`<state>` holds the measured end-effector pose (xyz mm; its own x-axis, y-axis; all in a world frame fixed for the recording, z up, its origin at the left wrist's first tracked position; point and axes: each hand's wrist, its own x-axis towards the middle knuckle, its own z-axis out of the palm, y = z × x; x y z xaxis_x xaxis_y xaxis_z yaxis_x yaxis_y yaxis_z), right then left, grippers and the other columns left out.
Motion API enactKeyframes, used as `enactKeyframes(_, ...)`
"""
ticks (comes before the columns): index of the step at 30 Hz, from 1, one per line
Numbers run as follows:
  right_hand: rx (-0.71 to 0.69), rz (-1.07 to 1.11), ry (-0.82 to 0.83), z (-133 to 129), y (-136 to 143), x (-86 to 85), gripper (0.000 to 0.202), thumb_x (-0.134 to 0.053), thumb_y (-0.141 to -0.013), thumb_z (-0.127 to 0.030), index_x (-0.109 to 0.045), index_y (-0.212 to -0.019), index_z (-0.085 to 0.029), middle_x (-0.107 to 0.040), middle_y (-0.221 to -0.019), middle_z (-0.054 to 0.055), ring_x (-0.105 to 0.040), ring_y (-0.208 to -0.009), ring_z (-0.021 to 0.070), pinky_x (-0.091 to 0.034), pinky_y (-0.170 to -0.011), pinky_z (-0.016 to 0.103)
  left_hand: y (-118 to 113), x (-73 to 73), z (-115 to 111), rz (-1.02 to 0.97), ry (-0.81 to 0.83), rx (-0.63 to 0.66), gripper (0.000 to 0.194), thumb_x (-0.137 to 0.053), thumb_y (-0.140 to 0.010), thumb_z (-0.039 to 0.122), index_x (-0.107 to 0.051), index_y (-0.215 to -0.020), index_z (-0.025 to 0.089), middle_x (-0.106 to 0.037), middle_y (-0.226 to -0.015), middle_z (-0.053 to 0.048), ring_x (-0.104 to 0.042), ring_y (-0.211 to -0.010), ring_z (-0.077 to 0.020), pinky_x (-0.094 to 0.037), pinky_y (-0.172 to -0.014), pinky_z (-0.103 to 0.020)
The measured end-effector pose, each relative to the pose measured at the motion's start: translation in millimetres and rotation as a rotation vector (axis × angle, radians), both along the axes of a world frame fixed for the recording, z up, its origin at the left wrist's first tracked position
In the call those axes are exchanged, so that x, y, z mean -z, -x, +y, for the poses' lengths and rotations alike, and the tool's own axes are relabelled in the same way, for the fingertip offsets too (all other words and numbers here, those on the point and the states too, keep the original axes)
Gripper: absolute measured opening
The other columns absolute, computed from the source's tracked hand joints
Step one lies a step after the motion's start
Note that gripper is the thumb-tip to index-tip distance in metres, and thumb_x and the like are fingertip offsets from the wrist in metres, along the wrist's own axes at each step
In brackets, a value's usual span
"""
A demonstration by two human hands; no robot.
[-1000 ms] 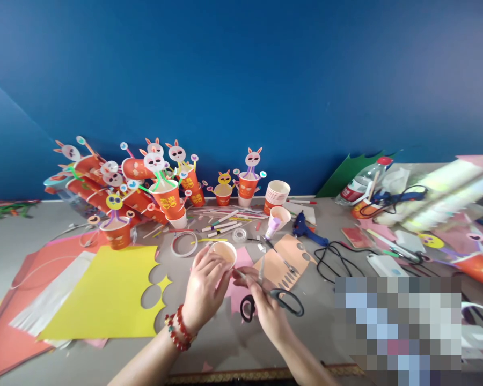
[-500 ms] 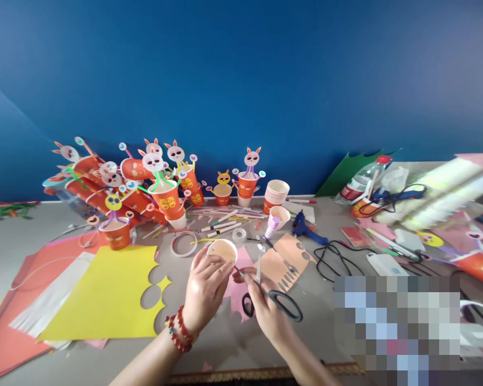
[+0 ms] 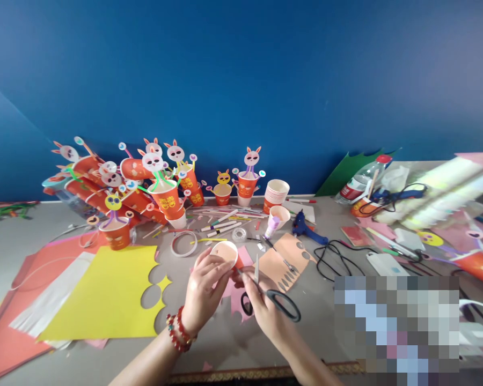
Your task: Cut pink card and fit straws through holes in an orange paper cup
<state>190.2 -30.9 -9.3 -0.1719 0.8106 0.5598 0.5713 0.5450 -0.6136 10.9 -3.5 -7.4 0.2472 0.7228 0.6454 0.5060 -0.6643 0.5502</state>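
My left hand [image 3: 205, 292], with beaded bracelets at the wrist, is closed around a paper cup [image 3: 224, 252]. The cup tilts so that its pale inside faces me, and a bit of its orange wall shows at the right. Held in my right hand [image 3: 265, 305] is a pair of scissors with black handles [image 3: 284, 305]; one blade points up and away. The fingertips of that hand are close against the cup's right side, where the contact is hidden. Beneath both hands lies a pink paper sheet [image 3: 238, 305] with cut edges.
Decorated cups with rabbit faces [image 3: 163, 195] crowd the back left. Yellow paper [image 3: 104, 300] lies at left, peach paper [image 3: 284, 257] at right. Behind are a cup stack [image 3: 276, 194], markers [image 3: 221, 229], tape rolls [image 3: 184, 244] and a blue glue gun [image 3: 306, 228] with a black cord [image 3: 342, 262].
The cup has turned slightly in my left hand, showing more of its orange side. My right hand and the scissors have shifted a little. The surrounding things look unmoved.
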Motion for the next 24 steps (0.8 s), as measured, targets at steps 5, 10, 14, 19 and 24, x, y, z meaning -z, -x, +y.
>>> enactKeyframes(5, 0.052, -0.088, -0.076, -1.4, -3.5, 18.1, 0.028, -0.045, -0.102, -0.025, -0.073, -0.107, -0.023, -0.076, -0.092, 0.011, -0.074, -0.086, 0.0245, -0.062, -0.078, 0.035, 0.5, -2.1, -1.0, 0.031, -0.011, 0.009, 0.030, -0.059, -0.090, 0.008, -0.064, -0.115, 0.024, -0.074, -0.088, -0.001, -0.066, -0.089, -0.0174, -0.040, -0.107, -0.052)
enactKeyframes(10, 0.072, -0.014, -0.023, -4.0, 1.2, 21.3, 0.030, -0.044, -0.102, -0.026, -0.072, -0.110, -0.024, -0.074, -0.081, 0.009, -0.073, -0.076, 0.0228, -0.061, -0.077, 0.035, -3.5, 1.3, -2.7, -0.001, -0.017, 0.014, 0.032, -0.058, -0.090, 0.006, -0.064, -0.115, 0.025, -0.073, -0.089, -0.001, -0.066, -0.092, -0.0182, -0.040, -0.106, -0.051)
enactKeyframes(14, -0.018, 0.096, 0.121, -0.1, 7.2, 2.2, 0.034, -0.039, -0.104, -0.028, -0.071, -0.095, -0.022, -0.071, -0.072, 0.006, -0.070, -0.067, 0.0195, -0.059, -0.067, 0.028, -8.0, 0.8, -5.1, -0.078, 0.018, -0.047, 0.027, -0.060, -0.089, 0.008, -0.062, -0.112, 0.023, -0.072, -0.095, -0.003, -0.066, -0.092, -0.0189, -0.040, -0.107, -0.052)
enactKeyframes(19, -0.057, 0.050, 0.127, 6.9, 6.9, -10.7, 0.040, -0.037, -0.105, -0.033, -0.067, -0.081, -0.019, -0.069, -0.069, 0.005, -0.068, -0.061, 0.0169, -0.054, -0.060, 0.024, -7.0, -10.4, -5.8, -0.014, 0.048, -0.084, 0.015, -0.058, -0.090, 0.011, -0.062, -0.098, 0.023, -0.070, -0.092, -0.004, -0.063, -0.093, -0.0221, -0.043, -0.101, -0.050)
enactKeyframes(24, -0.062, 0.011, 0.101, 8.8, 4.6, -7.2, 0.044, -0.035, -0.105, -0.033, -0.066, -0.077, -0.019, -0.068, -0.067, 0.005, -0.067, -0.059, 0.0161, -0.053, -0.059, 0.023, -5.3, -9.2, -6.6, 0.023, 0.013, -0.075, 0.015, -0.058, -0.091, 0.010, -0.064, -0.096, 0.023, -0.068, -0.085, -0.004, -0.060, -0.082, -0.0201, -0.048, -0.080, -0.038)
